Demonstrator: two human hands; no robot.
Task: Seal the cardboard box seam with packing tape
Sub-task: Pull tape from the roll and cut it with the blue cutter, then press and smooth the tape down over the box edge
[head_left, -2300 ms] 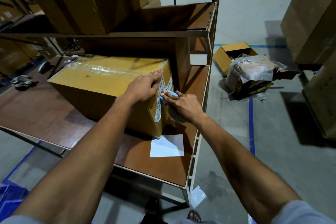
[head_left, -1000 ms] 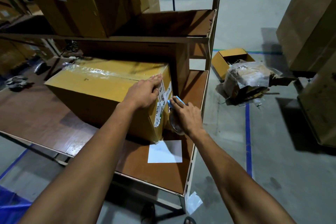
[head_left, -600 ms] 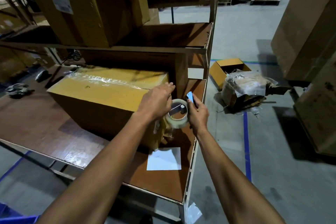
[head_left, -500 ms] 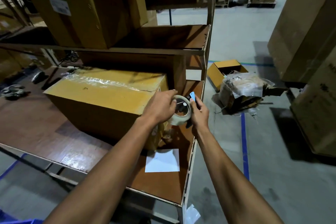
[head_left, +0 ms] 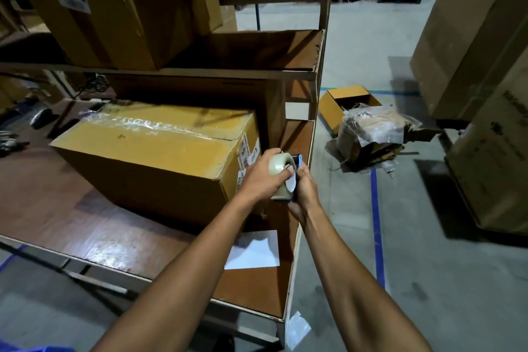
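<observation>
A yellow-brown cardboard box point(head_left: 160, 157) lies on the brown workbench point(head_left: 85, 226), with clear tape along its top seam and printed labels on its right end. Just off that end, both hands hold a roll of clear packing tape point(head_left: 281, 168) on a blue-handled dispenser. My left hand point(head_left: 263, 177) wraps over the roll from the left. My right hand point(head_left: 304, 188) grips the dispenser from the right, a blue part showing above its fingers. Neither hand touches the box.
A white sheet of paper point(head_left: 253, 250) lies near the bench's front right corner. Large cartons point(head_left: 120, 6) sit on the shelf above. On the concrete floor to the right are an open small box point(head_left: 345, 107), a plastic-wrapped bundle point(head_left: 374, 130) and tall cartons point(head_left: 474, 37).
My left hand left the box's labelled end and joined my right hand on the tape roll. The roll came up away from the box end, and the view tilted upward.
</observation>
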